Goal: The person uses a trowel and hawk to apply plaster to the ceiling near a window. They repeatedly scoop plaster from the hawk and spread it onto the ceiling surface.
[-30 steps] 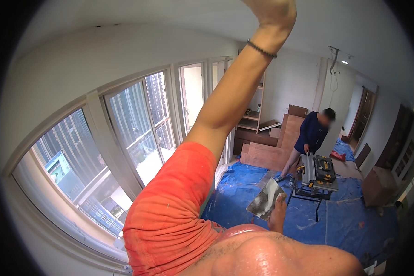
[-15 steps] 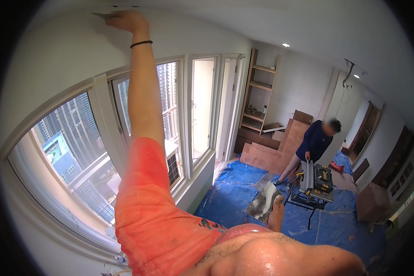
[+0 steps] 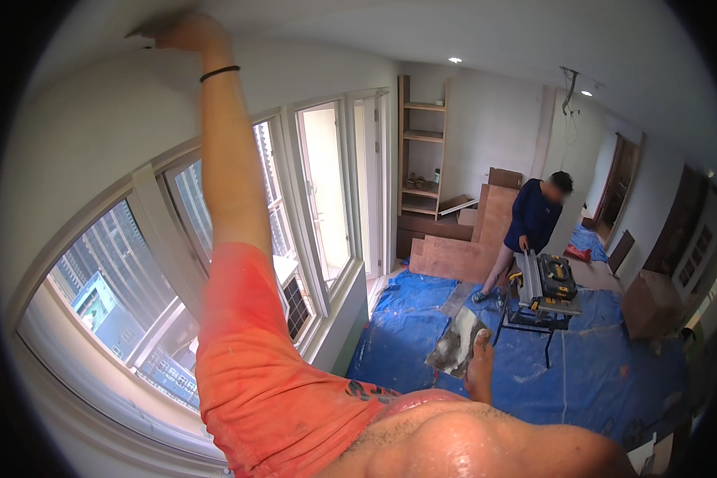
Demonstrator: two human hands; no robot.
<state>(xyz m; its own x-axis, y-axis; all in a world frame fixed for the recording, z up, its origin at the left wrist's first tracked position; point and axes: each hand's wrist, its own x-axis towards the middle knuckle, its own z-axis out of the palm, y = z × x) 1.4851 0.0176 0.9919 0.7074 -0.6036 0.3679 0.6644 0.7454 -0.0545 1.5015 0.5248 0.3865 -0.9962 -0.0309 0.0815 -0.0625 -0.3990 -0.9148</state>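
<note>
My left hand, a dark band round its wrist, is raised to the top of the wall where it meets the ceiling. It is closed on a putty knife, whose thin blade points left against the surface; motion blurs the fingers. Lower down, in the middle right, my right hand grips the edge of a flat rectangular plate, thumb on top. White putty is smeared across the plate's grey face. Part of the right hand's grip, under the plate, is hidden.
Windows line the wall at left. Blue sheeting covers the floor. A co-worker in dark blue stands by a table saw on a folding stand. Behind are wooden shelves and leaning boards; wires hang from the ceiling.
The raised left hand and putty knife have shifted left along the top of the wall. My view has turned slightly, moving the room's far side leftward. The plate stays in my right hand.
</note>
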